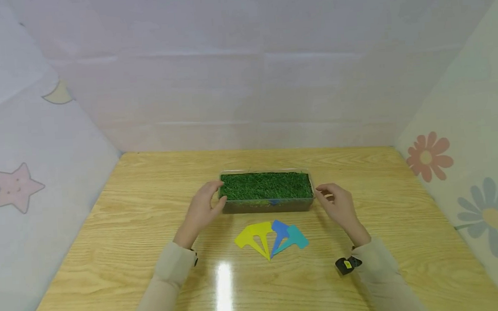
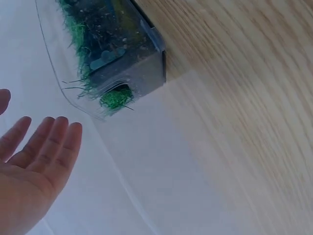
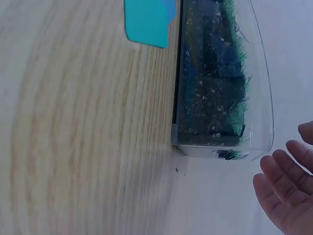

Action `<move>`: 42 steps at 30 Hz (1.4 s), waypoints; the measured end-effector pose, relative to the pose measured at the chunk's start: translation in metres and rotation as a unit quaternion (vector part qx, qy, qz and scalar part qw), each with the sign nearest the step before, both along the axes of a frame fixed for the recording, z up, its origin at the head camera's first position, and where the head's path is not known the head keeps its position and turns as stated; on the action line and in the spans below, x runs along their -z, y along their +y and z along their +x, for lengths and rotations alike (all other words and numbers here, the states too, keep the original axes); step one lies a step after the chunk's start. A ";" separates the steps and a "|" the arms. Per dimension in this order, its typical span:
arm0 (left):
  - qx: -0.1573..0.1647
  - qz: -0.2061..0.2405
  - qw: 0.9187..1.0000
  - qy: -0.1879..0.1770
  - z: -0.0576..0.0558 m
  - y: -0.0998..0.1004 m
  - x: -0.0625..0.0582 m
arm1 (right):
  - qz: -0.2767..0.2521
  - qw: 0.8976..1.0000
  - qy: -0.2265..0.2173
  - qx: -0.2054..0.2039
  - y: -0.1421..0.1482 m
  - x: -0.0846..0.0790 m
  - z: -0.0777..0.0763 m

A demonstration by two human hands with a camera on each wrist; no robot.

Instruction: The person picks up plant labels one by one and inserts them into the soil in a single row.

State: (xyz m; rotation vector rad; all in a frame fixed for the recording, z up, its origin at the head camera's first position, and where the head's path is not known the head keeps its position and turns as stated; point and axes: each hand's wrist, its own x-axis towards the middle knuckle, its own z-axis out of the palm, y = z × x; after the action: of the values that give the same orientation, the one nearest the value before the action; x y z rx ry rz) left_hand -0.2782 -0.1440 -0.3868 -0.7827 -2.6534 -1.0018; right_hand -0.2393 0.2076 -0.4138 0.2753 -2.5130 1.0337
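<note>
A clear rectangular box [image 1: 268,206] with dark filling and green artificial grass [image 1: 267,185] on top stands on the table. My left hand [image 1: 201,206] is at its left end, thumb spread from the loosely bent fingers. In the left wrist view the left fingers [image 2: 68,147] are relaxed, apart from the box. At the right end is my right hand [image 1: 338,205], fingers lightly bent; in the right wrist view its fingers [image 3: 281,176] lie close beside the box's corner, holding nothing. Whether either hand touches the box, I cannot tell.
In front of the box, T-shaped plant labels lie fanned out with their points together: two yellow labels [image 1: 247,236], a blue label [image 1: 280,229] and a teal label [image 1: 297,237]. The wooden table [image 1: 149,179] is bounded by pale walls [image 1: 246,94] behind and at both sides.
</note>
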 end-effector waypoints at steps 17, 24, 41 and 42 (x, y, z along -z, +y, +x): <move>0.108 0.012 0.978 0.176 0.028 0.003 -0.009 | 0.091 0.992 0.052 -0.067 -0.010 -0.009 0.022; 0.115 0.033 0.973 0.196 0.031 0.005 -0.005 | 0.098 0.989 0.015 -0.112 -0.014 -0.007 0.027; 0.136 0.049 0.977 0.159 0.040 0.012 0.004 | 0.155 0.953 -0.185 -0.181 -0.024 0.007 0.030; 0.137 0.047 0.977 0.157 0.041 0.012 0.003 | 0.160 0.951 -0.189 -0.183 -0.024 0.007 0.030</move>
State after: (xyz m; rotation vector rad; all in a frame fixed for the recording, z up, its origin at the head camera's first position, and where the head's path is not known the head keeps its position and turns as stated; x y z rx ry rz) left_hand -0.2375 -0.1317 -0.3900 -1.1996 -2.2558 -0.9638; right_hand -0.2096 0.1840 -0.4213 0.7217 -3.0613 0.8646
